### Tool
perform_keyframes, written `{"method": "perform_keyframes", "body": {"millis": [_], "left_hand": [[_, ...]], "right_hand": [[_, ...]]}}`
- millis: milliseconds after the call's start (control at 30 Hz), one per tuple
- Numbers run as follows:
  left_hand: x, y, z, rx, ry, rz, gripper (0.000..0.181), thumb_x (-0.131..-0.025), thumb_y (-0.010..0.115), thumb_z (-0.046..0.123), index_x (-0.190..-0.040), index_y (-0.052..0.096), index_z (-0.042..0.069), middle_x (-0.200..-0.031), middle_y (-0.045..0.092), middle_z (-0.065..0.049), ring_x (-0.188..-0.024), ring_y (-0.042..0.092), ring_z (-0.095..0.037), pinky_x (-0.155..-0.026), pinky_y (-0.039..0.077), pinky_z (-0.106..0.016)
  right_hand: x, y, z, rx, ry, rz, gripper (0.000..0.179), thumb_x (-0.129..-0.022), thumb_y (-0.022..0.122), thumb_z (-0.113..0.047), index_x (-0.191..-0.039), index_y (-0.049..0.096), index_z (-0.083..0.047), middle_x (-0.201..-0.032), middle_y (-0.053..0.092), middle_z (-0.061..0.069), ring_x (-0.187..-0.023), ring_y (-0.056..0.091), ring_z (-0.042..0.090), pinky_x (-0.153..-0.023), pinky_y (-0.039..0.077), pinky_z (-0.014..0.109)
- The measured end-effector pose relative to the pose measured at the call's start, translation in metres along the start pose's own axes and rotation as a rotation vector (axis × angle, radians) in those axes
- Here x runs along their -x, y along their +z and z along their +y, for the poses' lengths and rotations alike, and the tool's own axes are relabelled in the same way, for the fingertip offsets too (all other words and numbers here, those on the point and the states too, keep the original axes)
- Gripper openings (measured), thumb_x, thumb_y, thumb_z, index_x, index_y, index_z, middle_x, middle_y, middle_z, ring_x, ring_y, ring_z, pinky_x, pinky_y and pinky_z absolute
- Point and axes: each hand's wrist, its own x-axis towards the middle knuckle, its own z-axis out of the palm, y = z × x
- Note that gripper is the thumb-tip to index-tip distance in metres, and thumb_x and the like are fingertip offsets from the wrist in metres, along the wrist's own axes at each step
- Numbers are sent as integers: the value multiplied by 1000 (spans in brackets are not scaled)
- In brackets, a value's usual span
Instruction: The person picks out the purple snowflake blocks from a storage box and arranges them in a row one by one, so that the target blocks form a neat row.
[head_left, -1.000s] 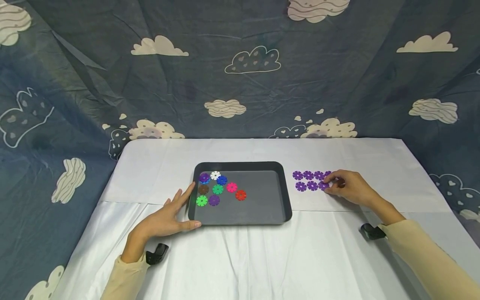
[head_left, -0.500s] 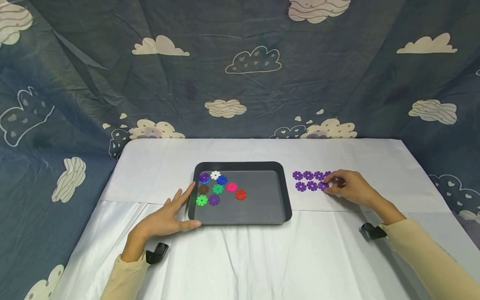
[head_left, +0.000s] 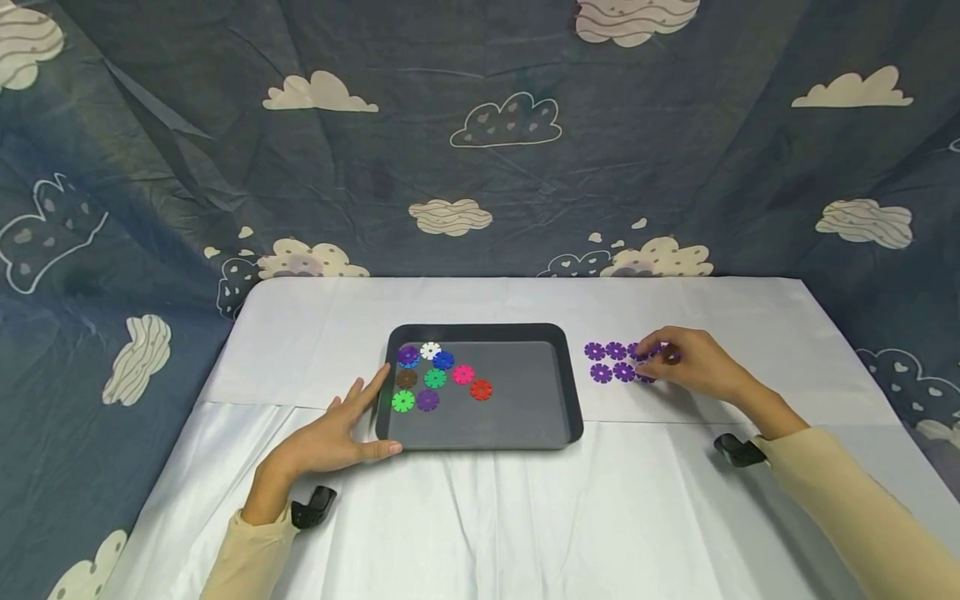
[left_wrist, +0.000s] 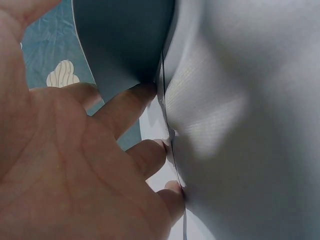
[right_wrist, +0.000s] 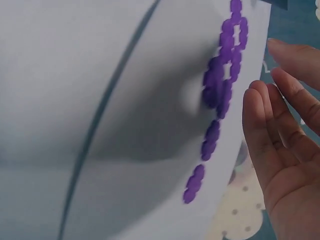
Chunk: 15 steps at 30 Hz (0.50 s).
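My left hand (head_left: pixel 330 433) lies with spread fingers at the left end of a dark grey tray (head_left: pixel 525 417); its thumb touches the near corner and a fingertip the left rim. In the left wrist view, the fingers (left_wrist: pixel 125 112) reach the side of the tray. To the tray's right, purple notched plastic discs (head_left: pixel 601 373) lie flat in two rows on the white cloth. Above the right end of these rows hovers my right hand (head_left: pixel 697 362), partly hiding several discs. The right wrist view shows its fingers (right_wrist: pixel 255 115) apart from the discs, holding nothing visible.
Inside the tray's left half are loose notched discs, among them a white disc (head_left: pixel 431 351), a red disc (head_left: pixel 482 390), a brown disc (head_left: pixel 407 378) and a light green disc (head_left: pixel 403 402). A dark cloud-patterned curtain (head_left: pixel 510 183) hangs behind the cloth-covered table (head_left: pixel 510 517).
My right hand has lifted from the right end of the near row of purple discs and shifted slightly left and away. The left hand and tray have stayed put.
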Motion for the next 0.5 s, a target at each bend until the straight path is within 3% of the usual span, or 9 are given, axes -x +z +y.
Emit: {"method": "perform_keyframes", "body": {"millis": [200, 500], "left_hand": [[0, 1, -1, 3, 3, 3, 112, -82, 77, 55, -162, 3, 35, -166, 1, -27, -151, -3, -52, -118, -2, -71], [-1, 0, -1, -9, -7, 4, 111, -81, 77, 56, -162, 2, 37, -165, 1, -28, -149, -3, -55, -117, 0, -72]], "right_hand": [[-4, -1, -18, -22, -24, -5, 27, -84, 82, -16, -107, 73, -3, -96, 71, 11, -78, 64, 16, -66, 53, 21], [-12, 4, -49, -56, -136, -11, 23, -83, 83, -12, -103, 73, -6, -97, 72, 8, -79, 65, 12, -72, 57, 23]]}}
